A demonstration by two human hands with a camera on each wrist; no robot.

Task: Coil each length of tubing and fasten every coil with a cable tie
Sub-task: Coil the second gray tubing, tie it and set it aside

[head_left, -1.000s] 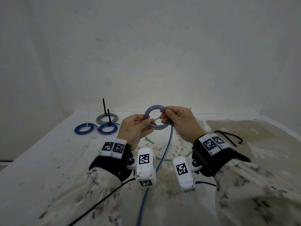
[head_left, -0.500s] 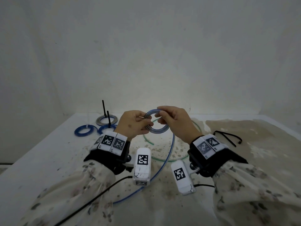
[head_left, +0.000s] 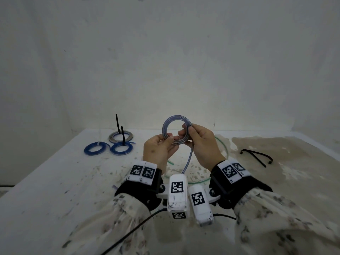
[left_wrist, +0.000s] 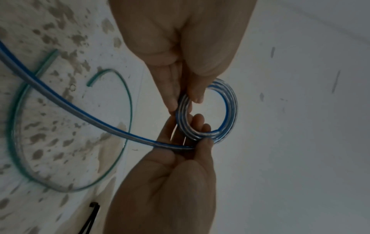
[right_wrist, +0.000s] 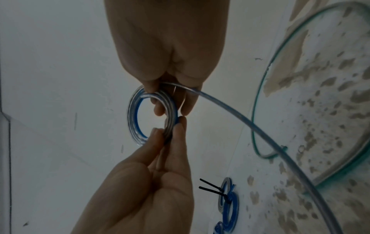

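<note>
A small coil of clear tubing with a blue stripe (head_left: 175, 129) is held upright above the table between both hands. My left hand (head_left: 170, 141) pinches its lower left edge (left_wrist: 184, 102). My right hand (head_left: 185, 131) grips the right side, where the loose tail (head_left: 188, 161) leaves the coil and hangs down behind the wrist cameras. In the right wrist view my right hand (right_wrist: 166, 104) holds coil (right_wrist: 134, 118) and tail together. A loose green-tinted tube (head_left: 223, 144) lies looped on the table under my hands. Black cable ties (head_left: 257, 157) lie to the right.
At the back left sit three tied coils: a grey one (head_left: 120, 138) and two blue ones (head_left: 93, 149) (head_left: 122, 149), with black tie ends standing up. The table (head_left: 55, 181) is white and stained, with walls close behind and at the left.
The coil has risen a little. My right hand has shifted from the coil's top to its right side. The tail, swung out to the lower left before, now hangs straight down.
</note>
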